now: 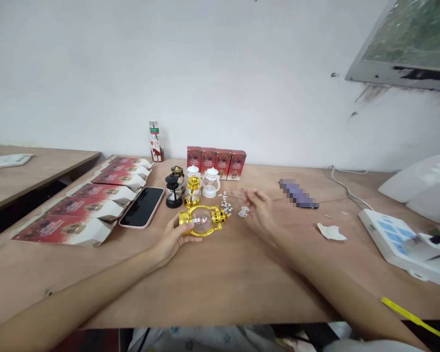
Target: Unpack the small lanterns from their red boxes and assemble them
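My left hand (171,240) is closed around the base of a small gold lantern (204,220) with a clear globe, which lies on its side with its top toward the right. To the right of it, my right hand (259,208) is raised a little over the table with thumb and fingers pinched together; whatever is in the pinch is too small to make out. Small white pieces (226,207) are scattered between the lantern and that hand. Behind the held lantern stand a black lantern (173,194), a gold lantern (192,194), a bronze lantern (177,172) and white lanterns (210,186).
Red boxes (216,164) stand against the wall, and several flat boxes (73,212) with raised flaps line the left. A phone (143,208) lies beside them; a bottle (156,144) stands behind. Rightward are a purple pixelated object (298,194), crumpled paper (331,232) and a white power strip (385,239).
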`<state>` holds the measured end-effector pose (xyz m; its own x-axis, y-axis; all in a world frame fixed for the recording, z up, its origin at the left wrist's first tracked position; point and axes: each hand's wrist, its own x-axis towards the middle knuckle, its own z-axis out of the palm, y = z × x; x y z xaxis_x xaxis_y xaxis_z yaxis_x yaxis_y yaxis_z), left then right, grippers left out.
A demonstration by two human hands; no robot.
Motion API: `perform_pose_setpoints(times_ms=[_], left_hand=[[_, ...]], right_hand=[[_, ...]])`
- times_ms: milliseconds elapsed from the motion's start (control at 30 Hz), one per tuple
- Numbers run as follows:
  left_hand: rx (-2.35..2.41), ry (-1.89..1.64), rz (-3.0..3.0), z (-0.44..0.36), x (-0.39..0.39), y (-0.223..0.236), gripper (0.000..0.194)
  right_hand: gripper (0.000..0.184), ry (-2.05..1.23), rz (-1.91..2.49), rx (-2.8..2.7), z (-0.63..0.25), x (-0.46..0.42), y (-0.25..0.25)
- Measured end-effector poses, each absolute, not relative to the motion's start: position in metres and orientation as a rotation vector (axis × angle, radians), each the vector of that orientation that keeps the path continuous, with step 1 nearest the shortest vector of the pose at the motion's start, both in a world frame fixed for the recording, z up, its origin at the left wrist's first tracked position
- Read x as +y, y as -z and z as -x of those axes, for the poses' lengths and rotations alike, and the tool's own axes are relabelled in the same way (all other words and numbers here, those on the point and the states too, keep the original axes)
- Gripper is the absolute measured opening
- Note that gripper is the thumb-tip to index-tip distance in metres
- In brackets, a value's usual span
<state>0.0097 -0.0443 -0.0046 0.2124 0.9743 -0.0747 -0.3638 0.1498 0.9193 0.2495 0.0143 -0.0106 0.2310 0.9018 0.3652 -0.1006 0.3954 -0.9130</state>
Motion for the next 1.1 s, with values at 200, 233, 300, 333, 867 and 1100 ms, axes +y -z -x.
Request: perform_pose_setpoints(times_ms=[200,233,300,333,867,1100], left_hand=[[0.861,-1.147,-0.974,-0.011,-0.046,0.005,0.043],[0.885,-1.155,-1.005,-0.011,-0.046,0.004,0.043],[0.95,-1.209,-1.113,-0.011,-0.048,0.003,0.043],[0.981,-1.246,-1.187,-0.01,-0.049,0.002,0.043],[1.103,-1.692,-2.619,0.005,-0.059,0.002,0.053],[0.871,-1.304,-2.894,0.008,-0.049,0.005,0.029]], right_hand=[[0.051,-0.125,1.422,-1.3,-0.313,0.05,0.02],[0.05,-0.087,1.468,-1.345,-0.317,0.052,0.025],[0.04,-0.063,1.507,-1.439,-0.319,0.052,0.033],[0.032,-0.047,1.528,-1.496,-0.318,0.052,0.035],[0.024,0.401,0.693,-1.77,-0.228,-0.019,0.026],[0.018,0.272,0.459,-1.946,-0.188,-0.054,0.023]])
